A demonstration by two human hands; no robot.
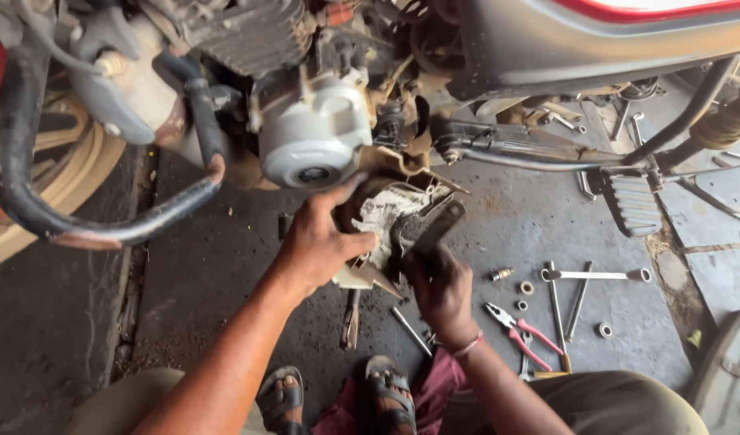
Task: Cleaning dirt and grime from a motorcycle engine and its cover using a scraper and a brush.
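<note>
Here, low under the motorcycle engine [309, 129], both hands work on one dirty engine cover [398, 217] that sits just below and right of the pale round casing. Its long axis runs from near-left to far-right, tilted up toward the frame. The left hand [318, 242] comes in from the near left, forearm stretched diagonally, palm pressed on the cover's left face with the thumb spread toward the pale gasket remnants. The right hand [441, 290], wrist bent back, grips the cover's dark right edge from below; it is the nearer of the two. Both are clamped on that cover, close together. Right of them on the floor [499, 217] lie red-handled pliers [519, 330] and spanners [596, 275]
</note>
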